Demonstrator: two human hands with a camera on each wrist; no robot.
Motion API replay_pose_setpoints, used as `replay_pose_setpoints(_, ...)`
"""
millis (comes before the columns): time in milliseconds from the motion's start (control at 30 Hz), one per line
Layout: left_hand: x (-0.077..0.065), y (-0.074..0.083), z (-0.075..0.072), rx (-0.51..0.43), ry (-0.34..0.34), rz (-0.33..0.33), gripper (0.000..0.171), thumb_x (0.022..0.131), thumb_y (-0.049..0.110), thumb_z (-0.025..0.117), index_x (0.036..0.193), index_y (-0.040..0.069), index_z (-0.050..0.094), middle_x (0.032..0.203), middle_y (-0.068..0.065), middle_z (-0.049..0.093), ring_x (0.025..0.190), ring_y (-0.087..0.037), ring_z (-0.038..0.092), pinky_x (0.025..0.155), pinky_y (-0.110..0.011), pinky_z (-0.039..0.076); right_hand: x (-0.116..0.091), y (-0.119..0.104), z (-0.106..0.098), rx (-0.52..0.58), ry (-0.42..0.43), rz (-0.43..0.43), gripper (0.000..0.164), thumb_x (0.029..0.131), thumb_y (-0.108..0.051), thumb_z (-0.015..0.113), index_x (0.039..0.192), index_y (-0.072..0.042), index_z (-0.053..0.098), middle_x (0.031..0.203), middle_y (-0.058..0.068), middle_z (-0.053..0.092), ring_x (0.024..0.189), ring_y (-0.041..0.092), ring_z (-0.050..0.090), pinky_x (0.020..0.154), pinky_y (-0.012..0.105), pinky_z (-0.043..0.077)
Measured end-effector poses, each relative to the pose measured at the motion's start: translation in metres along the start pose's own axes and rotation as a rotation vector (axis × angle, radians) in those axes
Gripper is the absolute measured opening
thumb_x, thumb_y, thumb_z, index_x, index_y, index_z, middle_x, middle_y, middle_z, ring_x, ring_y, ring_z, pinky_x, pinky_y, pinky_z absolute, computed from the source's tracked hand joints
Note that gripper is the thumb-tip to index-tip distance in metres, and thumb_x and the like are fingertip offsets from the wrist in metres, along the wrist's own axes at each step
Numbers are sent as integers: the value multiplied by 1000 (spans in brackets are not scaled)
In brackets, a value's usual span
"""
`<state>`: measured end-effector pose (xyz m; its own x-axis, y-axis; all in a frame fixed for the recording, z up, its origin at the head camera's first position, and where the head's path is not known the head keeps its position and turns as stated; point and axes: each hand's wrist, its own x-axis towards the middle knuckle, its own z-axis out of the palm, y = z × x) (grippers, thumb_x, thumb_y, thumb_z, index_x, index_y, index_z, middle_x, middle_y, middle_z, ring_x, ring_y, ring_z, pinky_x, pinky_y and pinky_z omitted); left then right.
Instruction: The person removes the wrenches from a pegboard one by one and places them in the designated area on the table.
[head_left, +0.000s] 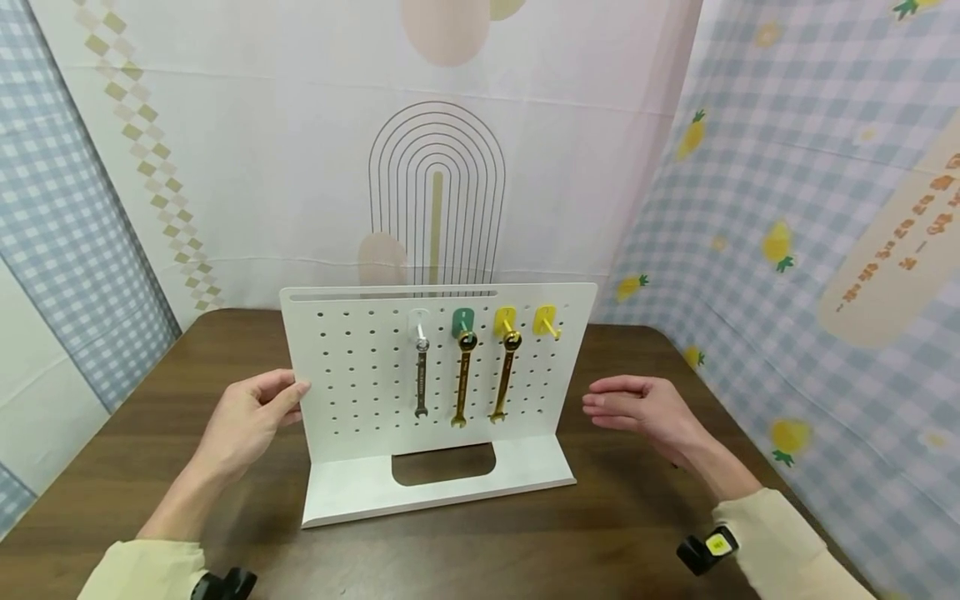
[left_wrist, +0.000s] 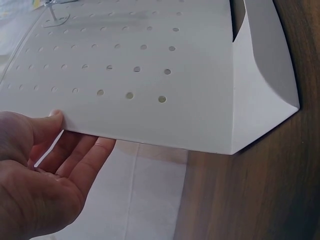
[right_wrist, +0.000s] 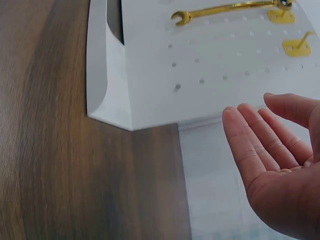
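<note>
1. Cream sleeves (head_left: 150, 571) reach in lowest, cut off by the bottom border, with black wrist devices (head_left: 702, 552) at the cuffs.
2. White pegboard (head_left: 375, 446) stands on the brown tabletop (head_left: 637, 500) between the hands: a smooth panel with rows of small round holes, a long slot along the top and a base with a rounded cutout.
3. Clear (head_left: 420, 319), green (head_left: 462, 320) and two yellow hooks (head_left: 545, 320) line its upper part; a silver wrench (head_left: 422, 379) and two gold wrenches (head_left: 462, 383) hang by their ring ends (the rightmost hook carries nothing).
4. Left grip (head_left: 251, 417) pinches the panel's left edge, thumb in front; right grip (head_left: 652, 408) is released, fingers extended near the opposite edge, a gap showing between.
5. Hidden or unclear: the left fingertips pass behind the panel, wrench markings are too small to read, and both wrist views crop the board, the right one showing one gold wrench.
</note>
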<state>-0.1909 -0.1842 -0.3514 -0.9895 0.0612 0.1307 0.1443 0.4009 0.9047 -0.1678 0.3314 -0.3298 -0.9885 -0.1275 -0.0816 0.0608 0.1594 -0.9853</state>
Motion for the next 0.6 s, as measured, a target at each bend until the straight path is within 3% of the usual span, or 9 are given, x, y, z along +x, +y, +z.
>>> replay_pose_setpoints(100,-1,0,1,12,20,14,35,109,21,62,128,-7,68,113,-15,71,89,6,65,80,-13,63,2,-3,8,28,-11,-21,29,98,-5,74,124,6,68,114,10,79,107,20,78,97,40,65)
replay_pose_setpoints(367,-1,2,2,43,58,27,31,108,19,63,124,-6,70,109,-17,73,85,4,66,76,-12,62,8,-12,32,62,-25,-58,39,97,-1,74,129,16,61,118,15,77,108,19,77,99,39,64)
replay_pose_setpoints(600,-3,2,2,61,62,21,29,108,20,64,121,-5,71,106,-14,74,83,2,67,75,-13,63,17,-16,54,74,-45,-77,42,96,2,74,133,16,60,115,10,78,108,17,76,99,38,64)
